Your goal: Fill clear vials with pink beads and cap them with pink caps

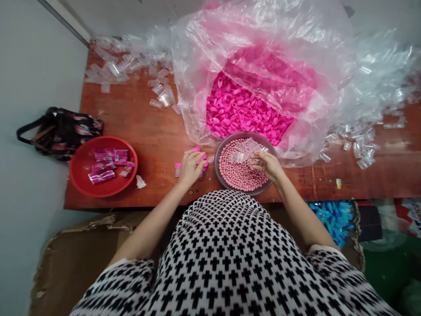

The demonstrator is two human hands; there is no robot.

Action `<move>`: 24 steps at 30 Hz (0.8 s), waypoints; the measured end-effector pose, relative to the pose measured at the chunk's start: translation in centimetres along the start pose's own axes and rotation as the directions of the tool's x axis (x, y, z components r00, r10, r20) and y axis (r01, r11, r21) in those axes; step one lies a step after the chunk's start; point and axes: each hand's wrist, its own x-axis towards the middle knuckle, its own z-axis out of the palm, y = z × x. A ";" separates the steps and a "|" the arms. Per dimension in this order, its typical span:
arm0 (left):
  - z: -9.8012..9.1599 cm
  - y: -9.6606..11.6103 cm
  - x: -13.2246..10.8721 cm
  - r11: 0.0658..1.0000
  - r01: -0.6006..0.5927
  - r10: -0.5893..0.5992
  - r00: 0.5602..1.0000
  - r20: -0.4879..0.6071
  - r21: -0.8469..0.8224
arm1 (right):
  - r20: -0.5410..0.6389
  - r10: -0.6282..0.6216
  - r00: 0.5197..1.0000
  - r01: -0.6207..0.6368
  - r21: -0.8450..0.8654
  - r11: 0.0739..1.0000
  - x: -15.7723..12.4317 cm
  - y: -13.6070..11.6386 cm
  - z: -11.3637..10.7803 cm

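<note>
Right hand (267,164) | fingers bent, grip I cannot tell | clear tubes (237,157) just leftward, on pink beads (241,177) | left hand (190,169) farther, over pink caps (205,165), grip also unclear

Dusty-pink beads (241,179), grey bowl (216,165), hot-pink pieces (243,109), red basin (79,170), reddish-brown table (158,166), white shirt (230,254) with black crosses

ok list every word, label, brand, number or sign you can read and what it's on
None can be read for certain.
Red-and-white package, right edge: what looks like lettering, cut off and too blurred.
Pink packets in the red bowl: printed marks, too small.
Patterned top: black crosses, a repeated pattern, no words seen.
</note>
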 end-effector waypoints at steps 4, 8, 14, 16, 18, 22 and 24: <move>5.0 3.4 2.2 0.994 -0.051 0.018 0.951 0.307 0.098 | -0.062 0.001 0.998 -0.008 -0.120 0.993 0.5 2.1 -0.2; 9.4 6.3 5.2 0.924 0.119 -0.276 0.867 0.415 0.364 | -0.075 -0.030 0.997 0.016 -0.174 0.985 0.9 3.4 0.0; 11.2 6.4 6.8 0.924 0.135 -0.293 0.851 0.435 0.359 | -0.102 -0.074 0.992 0.045 -0.263 0.964 1.9 4.1 -0.8; 10.8 6.1 6.7 0.942 0.110 -0.249 0.862 0.442 0.316 | -0.094 -0.113 0.989 0.077 -0.323 0.943 2.3 3.9 -1.1; 10.3 5.9 6.5 0.973 0.068 -0.160 0.885 0.438 0.218 | -0.056 -0.162 0.985 0.128 -0.392 0.911 2.6 3.5 -1.1; 9.1 6.1 6.5 0.991 -0.050 0.093 0.928 0.362 -0.124 | 0.132 -0.317 0.939 0.340 -0.484 0.806 3.0 2.7 -0.2; 8.7 6.5 6.6 0.960 -0.060 0.141 0.947 0.287 -0.274 | 0.176 -0.411 0.895 0.438 -0.529 0.727 3.1 2.4 0.5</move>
